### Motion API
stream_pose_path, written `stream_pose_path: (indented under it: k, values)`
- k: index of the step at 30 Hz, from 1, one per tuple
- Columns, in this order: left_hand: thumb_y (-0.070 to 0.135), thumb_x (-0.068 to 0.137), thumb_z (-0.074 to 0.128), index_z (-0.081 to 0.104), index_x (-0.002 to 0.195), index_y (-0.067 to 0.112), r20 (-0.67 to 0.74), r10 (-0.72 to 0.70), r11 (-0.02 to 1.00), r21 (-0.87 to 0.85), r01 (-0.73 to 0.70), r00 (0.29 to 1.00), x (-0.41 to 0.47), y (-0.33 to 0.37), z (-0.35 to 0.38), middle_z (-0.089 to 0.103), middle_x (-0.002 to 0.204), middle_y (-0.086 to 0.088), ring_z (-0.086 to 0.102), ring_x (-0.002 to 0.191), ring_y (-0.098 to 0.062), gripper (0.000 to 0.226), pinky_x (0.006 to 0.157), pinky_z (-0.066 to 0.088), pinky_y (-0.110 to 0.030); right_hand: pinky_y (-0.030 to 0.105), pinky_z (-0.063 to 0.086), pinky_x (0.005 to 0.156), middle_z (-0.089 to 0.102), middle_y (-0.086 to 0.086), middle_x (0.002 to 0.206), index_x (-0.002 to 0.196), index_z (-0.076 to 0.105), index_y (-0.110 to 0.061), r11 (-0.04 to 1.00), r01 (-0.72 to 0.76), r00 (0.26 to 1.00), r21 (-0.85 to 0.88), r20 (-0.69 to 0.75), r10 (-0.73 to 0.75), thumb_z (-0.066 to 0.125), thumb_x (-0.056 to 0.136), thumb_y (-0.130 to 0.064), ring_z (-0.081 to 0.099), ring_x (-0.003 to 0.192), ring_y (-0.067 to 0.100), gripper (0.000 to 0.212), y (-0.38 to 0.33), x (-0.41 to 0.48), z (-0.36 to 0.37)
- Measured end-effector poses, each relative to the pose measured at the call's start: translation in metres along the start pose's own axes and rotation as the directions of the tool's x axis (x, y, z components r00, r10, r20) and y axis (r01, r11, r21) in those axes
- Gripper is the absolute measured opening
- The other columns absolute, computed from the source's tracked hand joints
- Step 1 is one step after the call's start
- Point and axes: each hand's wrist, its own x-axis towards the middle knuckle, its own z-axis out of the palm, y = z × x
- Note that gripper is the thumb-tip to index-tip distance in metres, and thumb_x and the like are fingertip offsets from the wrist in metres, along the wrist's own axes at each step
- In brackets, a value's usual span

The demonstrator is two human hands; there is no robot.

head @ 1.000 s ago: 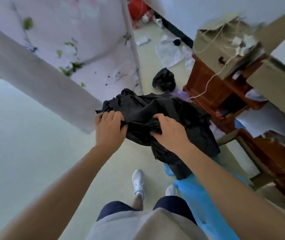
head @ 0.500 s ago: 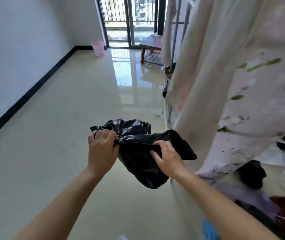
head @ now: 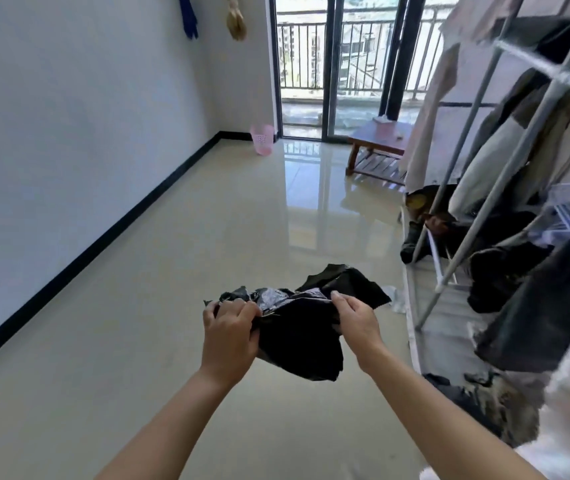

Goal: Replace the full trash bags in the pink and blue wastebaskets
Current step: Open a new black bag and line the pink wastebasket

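Both hands hold a black trash bag [head: 300, 336] out in front of the person, above the glossy tiled floor [head: 172, 271]. The left hand [head: 229, 336] grips the bag's left edge, its fingers [head: 242, 308] curled tight over bunched plastic. The right hand [head: 356, 320] takes the bag's upper right part, thumb and fingers [head: 340, 299] pinching a fold. The bag is crumpled and unopened; it sags between and below the hands, with one loose corner sticking up beyond the right hand.

Just right of the bag, a small pale scrap [head: 394, 297] lies on the floor. Further right of the bag stands a clothes rack [head: 484, 213] of white poles, hung with dark and light garments, with more dark clothes heaped at its foot.

Well beyond the bag and to its right, a low wooden surface [head: 380, 133] sits by the balcony door [head: 332, 64], with a small flat item on top. Far beyond the bag and slightly to its left, the pink wastebasket [head: 262, 139] stands upright in the corner where the white wall [head: 69, 116] meets the door frame. Whether it has a liner cannot be told. High on that wall a blue item [head: 187, 15] hangs.
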Motion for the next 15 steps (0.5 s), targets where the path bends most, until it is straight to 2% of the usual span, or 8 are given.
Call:
stream_pose_path:
  k: [2,3,5,7,9,11,13,15]
  values:
    - [0.012,0.073,0.075,0.063,0.085,0.019,0.046,0.02,1.0,-0.001,-0.019,0.999,0.049,-0.01,0.027,0.062,0.083,0.005,0.063,0.084,-0.027,0.019,0.091,0.038,-0.047,0.038,0.055,0.096,0.075,-0.003,0.105,0.107,0.074,-0.024,0.998,-0.001,0.999,0.071,-0.047,0.004,0.067,0.094,-0.035,0.069,0.103,0.015,0.019,-0.01,0.06,0.001]
    - [0.02,0.075,0.078,0.064,0.087,0.019,0.086,0.032,0.999,0.006,-0.033,0.996,0.076,-0.014,0.04,0.064,0.084,0.005,0.063,0.084,-0.025,0.018,0.09,0.038,-0.046,0.037,0.055,0.096,0.074,-0.002,0.105,0.109,0.072,-0.025,0.993,-0.002,0.997,0.116,-0.072,0.01,0.07,0.092,-0.03,0.069,0.102,0.014,0.018,-0.015,0.093,0.002]
    - [0.049,0.081,0.073,0.064,0.095,0.02,0.209,0.006,1.0,-0.002,-0.006,0.978,0.132,-0.02,0.06,0.066,0.088,0.004,0.061,0.086,-0.02,0.034,0.09,0.037,-0.038,0.037,0.054,0.096,0.071,0.002,0.108,0.123,0.065,-0.023,0.974,-0.027,0.995,0.225,-0.085,0.047,0.068,0.091,-0.014,0.068,0.102,0.017,0.033,-0.029,0.161,0.003]
    - [0.065,0.086,0.055,0.06,0.107,0.024,0.33,-0.056,0.996,-0.051,0.077,0.942,0.188,-0.026,0.071,0.069,0.093,0.005,0.062,0.087,-0.019,0.047,0.083,0.041,-0.033,0.04,0.053,0.098,0.066,0.003,0.113,0.138,0.053,-0.021,0.947,-0.077,0.993,0.311,-0.058,0.1,0.064,0.089,-0.003,0.066,0.105,0.02,0.053,-0.051,0.224,0.007]
    - [0.065,0.093,0.039,0.053,0.116,0.029,0.395,-0.143,0.977,-0.089,0.193,0.908,0.241,-0.036,0.077,0.07,0.098,0.005,0.066,0.09,-0.022,0.045,0.074,0.044,-0.033,0.047,0.051,0.102,0.064,0.003,0.116,0.147,0.04,-0.026,0.932,-0.097,0.993,0.348,-0.026,0.113,0.061,0.086,0.003,0.065,0.109,0.023,0.071,-0.075,0.281,0.012]
    - [0.057,0.097,0.04,0.053,0.119,0.03,0.392,-0.229,0.941,-0.145,0.305,0.891,0.293,-0.051,0.081,0.07,0.098,0.006,0.066,0.091,-0.02,0.037,0.072,0.042,-0.03,0.048,0.052,0.102,0.065,0.007,0.119,0.152,0.032,-0.028,0.915,-0.105,0.994,0.389,0.007,0.111,0.059,0.082,0.007,0.065,0.111,0.027,0.083,-0.104,0.333,0.022]
    - [0.042,0.097,0.052,0.057,0.12,0.024,0.381,-0.309,0.872,-0.253,0.42,0.871,0.339,-0.068,0.087,0.07,0.093,0.008,0.067,0.089,-0.015,0.029,0.076,0.046,-0.029,0.043,0.058,0.088,0.068,0.011,0.115,0.145,0.045,-0.027,0.887,-0.134,0.99,0.442,0.099,0.1,0.056,0.075,0.01,0.068,0.104,0.028,0.08,-0.131,0.375,0.037]
    - [0.031,0.096,0.059,0.058,0.12,0.02,0.386,-0.378,0.783,-0.352,0.513,0.841,0.382,-0.09,0.097,0.071,0.089,0.004,0.068,0.083,-0.013,0.027,0.083,0.052,-0.032,0.037,0.057,0.074,0.072,0.013,0.105,0.122,0.066,-0.027,0.875,-0.168,0.971,0.454,0.231,0.066,0.054,0.066,0.007,0.071,0.09,0.028,0.067,-0.157,0.412,0.057]
